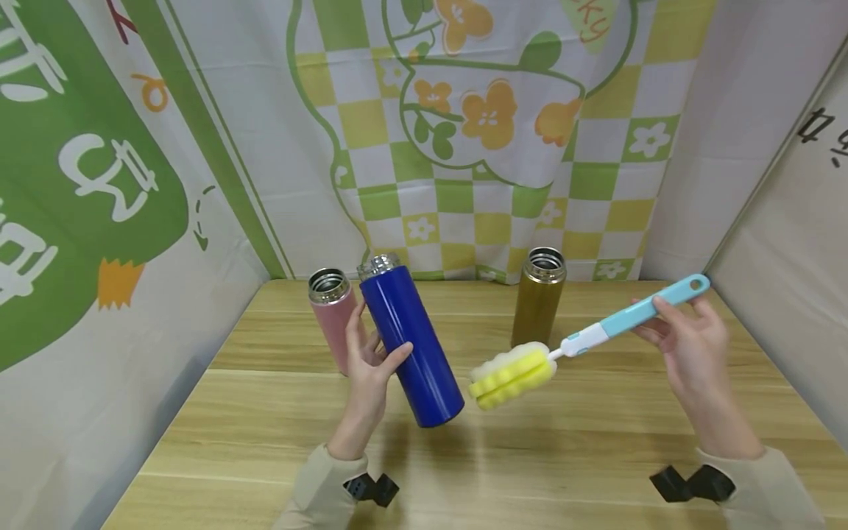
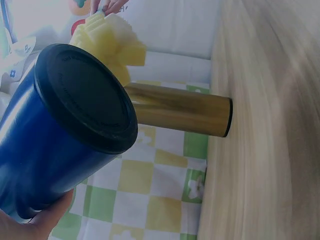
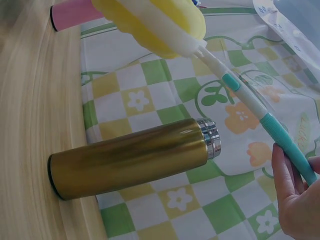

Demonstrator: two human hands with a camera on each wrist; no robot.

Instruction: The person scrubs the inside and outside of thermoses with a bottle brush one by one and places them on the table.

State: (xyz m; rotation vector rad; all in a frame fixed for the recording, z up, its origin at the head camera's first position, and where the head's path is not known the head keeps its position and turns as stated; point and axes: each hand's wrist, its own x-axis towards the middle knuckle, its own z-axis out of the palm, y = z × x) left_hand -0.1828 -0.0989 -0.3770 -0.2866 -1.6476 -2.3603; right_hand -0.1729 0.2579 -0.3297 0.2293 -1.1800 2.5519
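My left hand point(image 1: 368, 368) grips a dark blue thermos bottle point(image 1: 414, 346) around its side, held above the table and tilted, its steel neck uncapped and leaning left. In the left wrist view the bottle's black base point(image 2: 87, 100) faces the camera. My right hand point(image 1: 695, 346) pinches the turquoise handle of a bottle brush point(image 1: 629, 316). The brush's yellow and white sponge head point(image 1: 513, 375) hangs just right of the blue bottle's base, apart from it in the head view. Fingers and thumb lie around the handle point(image 3: 287, 145) in the right wrist view.
An uncapped pink thermos bottle point(image 1: 334, 316) stands behind my left hand. Further right, an uncapped golden-brown thermos bottle point(image 1: 538, 302) stands upright near the back of the wooden table point(image 1: 265, 442). A patterned curtain point(image 1: 450, 221) hangs behind the table, with fabric walls at both sides.
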